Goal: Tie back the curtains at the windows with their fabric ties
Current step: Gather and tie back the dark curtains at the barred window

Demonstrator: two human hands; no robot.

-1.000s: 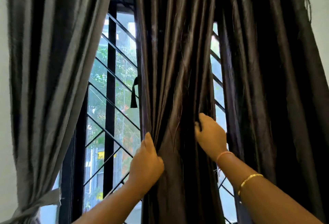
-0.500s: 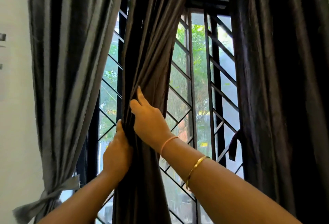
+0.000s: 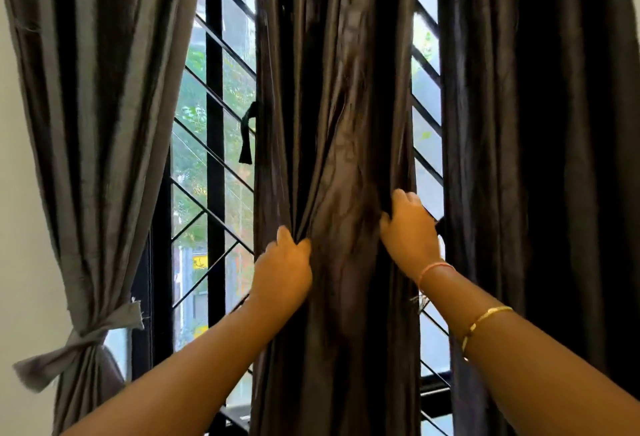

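A dark brown middle curtain (image 3: 332, 89) hangs loose in front of the window. My left hand (image 3: 282, 271) grips its left edge folds. My right hand (image 3: 408, 231) grips its right edge, fingers curled into the cloth. A short dark fabric tie (image 3: 247, 134) dangles from the curtain's left edge, above my left hand. At the left, a grey curtain (image 3: 97, 106) is gathered and bound low down by its grey fabric tie (image 3: 83, 338). Another dark curtain (image 3: 536, 158) hangs loose at the right.
Behind the curtains is a window with a black metal grille (image 3: 214, 158) and greenery outside. A pale wall (image 3: 20, 228) borders the left side. The window's lower frame (image 3: 434, 392) shows between the middle and right curtains.
The middle curtain, bunched narrow to the left half a second ago, is now spread wider across the window. My right hand has moved right along it, apart from my left hand.
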